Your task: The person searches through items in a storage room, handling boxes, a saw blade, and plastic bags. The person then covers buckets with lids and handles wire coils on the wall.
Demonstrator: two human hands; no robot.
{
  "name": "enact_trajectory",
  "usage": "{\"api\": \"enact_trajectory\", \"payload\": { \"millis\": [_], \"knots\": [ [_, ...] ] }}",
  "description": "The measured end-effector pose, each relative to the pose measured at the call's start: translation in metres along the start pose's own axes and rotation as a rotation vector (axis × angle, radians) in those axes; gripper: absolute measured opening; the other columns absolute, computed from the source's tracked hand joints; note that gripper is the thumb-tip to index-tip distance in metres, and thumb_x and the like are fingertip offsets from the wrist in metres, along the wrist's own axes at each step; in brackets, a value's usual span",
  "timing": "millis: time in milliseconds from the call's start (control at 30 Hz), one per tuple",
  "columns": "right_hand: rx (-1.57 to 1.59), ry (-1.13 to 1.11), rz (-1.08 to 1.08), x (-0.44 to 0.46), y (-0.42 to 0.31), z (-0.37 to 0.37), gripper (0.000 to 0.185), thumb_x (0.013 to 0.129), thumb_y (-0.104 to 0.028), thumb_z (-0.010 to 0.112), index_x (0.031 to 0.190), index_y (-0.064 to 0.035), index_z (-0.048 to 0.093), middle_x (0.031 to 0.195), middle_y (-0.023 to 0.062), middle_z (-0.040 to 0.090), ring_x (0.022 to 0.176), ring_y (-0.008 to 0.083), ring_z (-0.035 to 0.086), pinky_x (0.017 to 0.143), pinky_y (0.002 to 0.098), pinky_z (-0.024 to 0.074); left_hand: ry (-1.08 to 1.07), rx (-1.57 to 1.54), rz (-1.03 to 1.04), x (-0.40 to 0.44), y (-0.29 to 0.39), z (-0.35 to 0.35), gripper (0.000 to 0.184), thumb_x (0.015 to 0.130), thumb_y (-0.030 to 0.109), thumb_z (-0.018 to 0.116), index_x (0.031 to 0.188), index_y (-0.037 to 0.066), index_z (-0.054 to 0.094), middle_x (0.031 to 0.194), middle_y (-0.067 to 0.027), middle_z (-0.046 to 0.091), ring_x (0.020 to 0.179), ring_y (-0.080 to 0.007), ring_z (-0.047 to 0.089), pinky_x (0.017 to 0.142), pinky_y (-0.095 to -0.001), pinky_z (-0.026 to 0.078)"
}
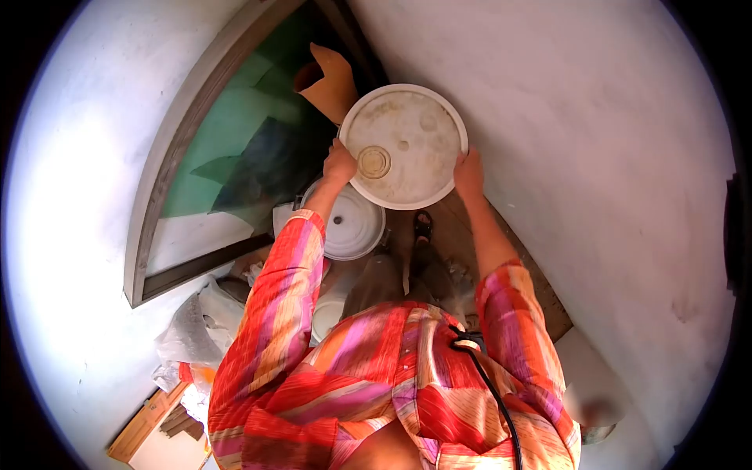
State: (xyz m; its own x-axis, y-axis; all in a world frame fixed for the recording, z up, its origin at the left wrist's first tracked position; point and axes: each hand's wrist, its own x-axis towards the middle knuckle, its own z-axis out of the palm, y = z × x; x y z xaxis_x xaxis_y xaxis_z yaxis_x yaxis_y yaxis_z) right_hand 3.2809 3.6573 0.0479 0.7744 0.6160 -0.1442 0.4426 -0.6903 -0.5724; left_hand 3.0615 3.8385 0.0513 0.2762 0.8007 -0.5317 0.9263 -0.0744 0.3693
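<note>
A round, stained white bucket lid (pixel 419 141) with a small round cap near its lower left fills the upper middle of the view. My left hand (pixel 340 163) is closed on the left edge of its rim. On the right edge, my right hand (pixel 469 174) grips the rim with the fingers partly hidden beneath. Whether a bucket hangs under this lid cannot be seen. Lower down, behind my left forearm, is a second round whitish lid or lidded container (pixel 352 223) with a dark knob at its middle.
A rolled brown sheet (pixel 330 84) stands in the corner beyond the lid. To the left is a dark-framed window or glass panel (pixel 235 149). Pale walls (pixel 595 157) close in on the right. Plastic bags (pixel 207 313) and a wooden piece (pixel 145 423) lie at lower left.
</note>
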Motion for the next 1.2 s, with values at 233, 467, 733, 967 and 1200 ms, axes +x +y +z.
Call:
{"api": "enact_trajectory", "payload": {
  "millis": [233,467,733,967,1200],
  "knots": [
    [-0.1,-0.024,-0.124,0.043,-0.005,0.002,0.026,0.091,-0.021,0.037,0.09,0.0011,0.05,0.087,0.0239,0.056,0.08,0.0403,0.052,0.071,0.046,0.041,0.285,-0.035,0.127,0.012,0.007,0.005,0.04,0.086,0.017,0.045,0.121,0.001,0.033,0.115,-0.0206,0.047,0.104,-0.0355,0.049,0.086,-0.041,0.041],
    [-0.005,0.004,-0.038,0.034,-0.013,0.006,0.025,0.092,-0.02,0.035,0.091,0.0016,0.047,0.085,0.0227,0.054,0.081,0.0404,0.051,0.07,0.0453,0.0401,0.366,-0.09,0.187,0.014,0.011,0.007,0.033,0.088,0.02,0.042,0.117,0.005,0.039,0.108,-0.0138,0.051,0.1,-0.0319,0.049,0.081,-0.0424,0.044],
    [0.157,0.128,0.014,0.019,-0.005,0.017,0.029,0.092,-0.021,0.036,0.102,0.0048,0.046,0.096,0.0238,0.052,0.088,0.0394,0.05,0.077,0.0423,0.0393,0.333,-0.129,0.121,0.01,0.014,-0.002,0.033,0.088,0.021,0.04,0.118,0.008,0.04,0.107,-0.0143,0.049,0.099,-0.0333,0.048,0.08,-0.0448,0.043],
    [0.002,0.024,0.075,0.023,-0.004,0.02,0.037,0.093,-0.023,0.035,0.115,0.0051,0.042,0.108,0.0228,0.049,0.099,0.037,0.048,0.084,0.0405,0.0395,0.309,-0.161,0.099,0.011,0.014,0.004,0.033,0.087,0.021,0.042,0.118,0.009,0.04,0.108,-0.0147,0.049,0.101,-0.0331,0.047,0.081,-0.0448,0.043],
    [-0.083,-0.028,-0.15,0.032,0.004,-0.001,0.041,0.089,-0.018,0.043,0.12,0.0068,0.035,0.12,0.0269,0.04,0.11,0.0399,0.04,0.093,0.0415,0.0328,0.219,-0.283,0.113,0.008,0.003,-0.013,0.042,0.087,0.023,0.044,0.122,0.0,0.035,0.116,-0.0203,0.045,0.109,-0.0354,0.043,0.089,-0.0429,0.038]
  ]
}}
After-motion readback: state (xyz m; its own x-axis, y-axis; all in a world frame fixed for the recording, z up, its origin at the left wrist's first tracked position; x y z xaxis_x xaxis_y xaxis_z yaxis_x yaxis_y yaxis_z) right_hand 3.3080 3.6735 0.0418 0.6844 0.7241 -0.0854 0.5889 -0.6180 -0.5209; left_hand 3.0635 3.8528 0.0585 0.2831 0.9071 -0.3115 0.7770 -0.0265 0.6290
